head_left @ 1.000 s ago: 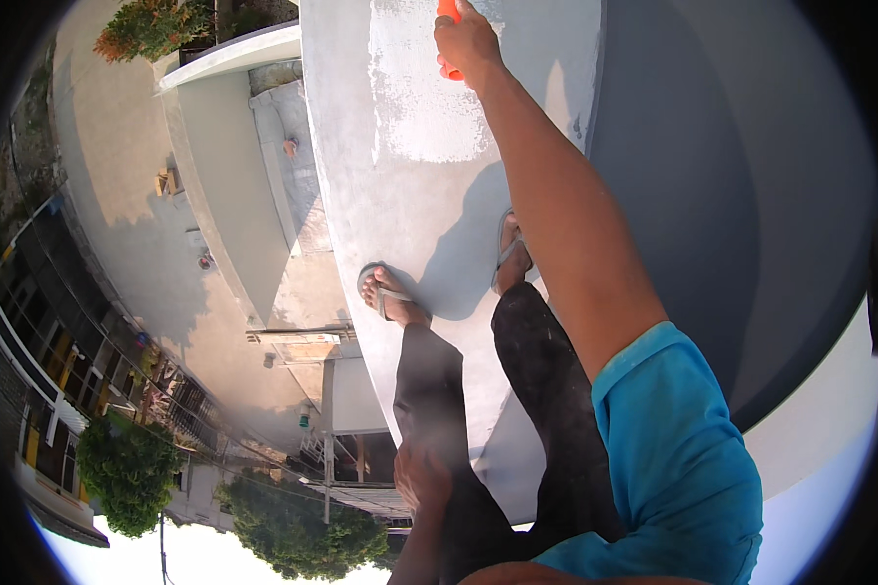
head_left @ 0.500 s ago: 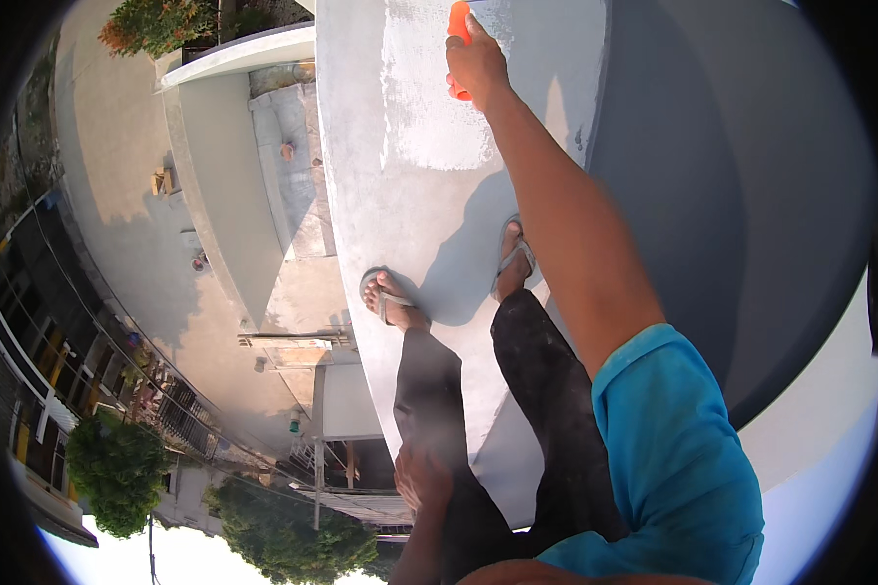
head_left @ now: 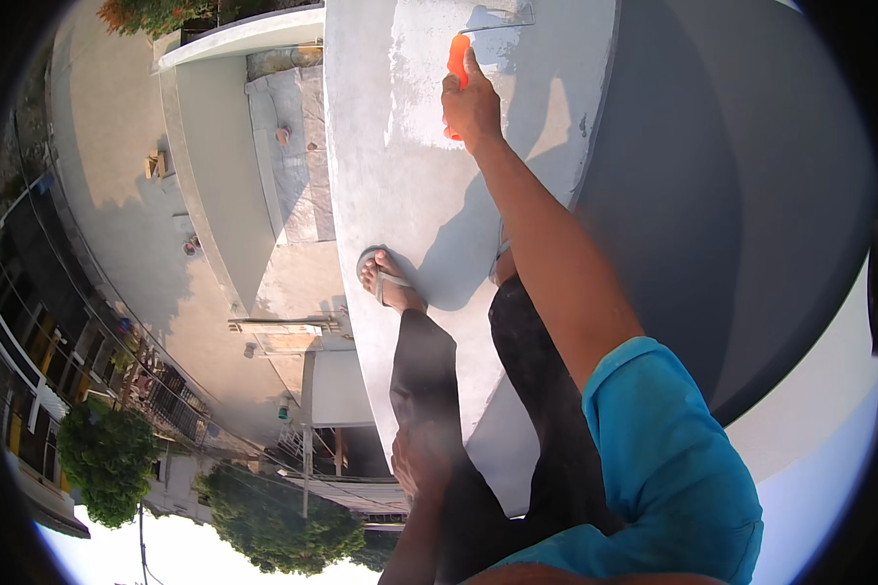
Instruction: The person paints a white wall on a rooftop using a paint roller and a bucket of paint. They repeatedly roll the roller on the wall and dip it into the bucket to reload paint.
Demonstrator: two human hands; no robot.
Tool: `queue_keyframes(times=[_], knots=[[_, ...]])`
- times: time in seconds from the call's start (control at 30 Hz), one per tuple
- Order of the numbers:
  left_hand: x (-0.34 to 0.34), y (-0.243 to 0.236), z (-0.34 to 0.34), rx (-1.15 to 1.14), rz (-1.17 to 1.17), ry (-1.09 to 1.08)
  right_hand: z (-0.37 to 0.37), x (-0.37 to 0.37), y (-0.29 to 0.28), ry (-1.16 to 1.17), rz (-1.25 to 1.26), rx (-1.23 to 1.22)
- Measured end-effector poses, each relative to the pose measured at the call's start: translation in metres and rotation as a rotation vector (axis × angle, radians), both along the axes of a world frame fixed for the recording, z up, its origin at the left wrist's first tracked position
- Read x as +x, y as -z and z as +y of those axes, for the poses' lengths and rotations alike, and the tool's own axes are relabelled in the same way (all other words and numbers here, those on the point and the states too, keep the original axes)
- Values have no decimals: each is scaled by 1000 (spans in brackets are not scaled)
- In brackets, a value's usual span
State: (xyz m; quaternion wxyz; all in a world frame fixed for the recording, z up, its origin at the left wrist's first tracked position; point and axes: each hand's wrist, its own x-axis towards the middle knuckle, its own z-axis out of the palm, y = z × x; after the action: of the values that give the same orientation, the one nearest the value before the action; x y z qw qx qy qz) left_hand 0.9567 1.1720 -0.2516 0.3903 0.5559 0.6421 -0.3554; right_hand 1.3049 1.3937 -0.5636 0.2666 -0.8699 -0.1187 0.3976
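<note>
My right hand (head_left: 472, 105) is wrapped round the orange handle (head_left: 458, 60) of a paint roller, arm stretched forward. The roller's thin wire frame (head_left: 498, 27) shows beyond the handle; its cover is hard to make out against the paint at the top edge. Under it lies a patch of white paint (head_left: 419, 83) with ragged edges on the grey concrete ledge (head_left: 380, 200). My left hand (head_left: 421, 460) rests on my left leg in dark trousers, fingers laid along the cloth, holding nothing that I can see.
My sandalled feet (head_left: 392, 281) stand on the ledge, nearer than the paint. At its left side is a drop to a lower yard (head_left: 127, 234) with walls and trees (head_left: 112, 458). A dark grey curved surface (head_left: 683, 205) borders it on the right.
My right hand has drawn the roller back toward me, bringing its wire frame into view. My left hand stays on my leg. The whole view has shifted slightly.
</note>
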Motion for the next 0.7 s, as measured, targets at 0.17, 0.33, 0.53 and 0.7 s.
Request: queue_keyframes(times=[0.17, 0.33, 0.53, 0.7], knots=[[-6, 4, -6, 24, -7, 12, -98, -89, 2, -84, -133, 14], [-12, 7, -11, 29, 14, 14, -159, -156, -56, -47, 119, -110], [-11, 4, -10, 1, 50, -13, -163, -153, -48, -138, -9, -37], [1, 0, 2, -1, 52, -66, -66, -85, -3, -158, -167, 18]])
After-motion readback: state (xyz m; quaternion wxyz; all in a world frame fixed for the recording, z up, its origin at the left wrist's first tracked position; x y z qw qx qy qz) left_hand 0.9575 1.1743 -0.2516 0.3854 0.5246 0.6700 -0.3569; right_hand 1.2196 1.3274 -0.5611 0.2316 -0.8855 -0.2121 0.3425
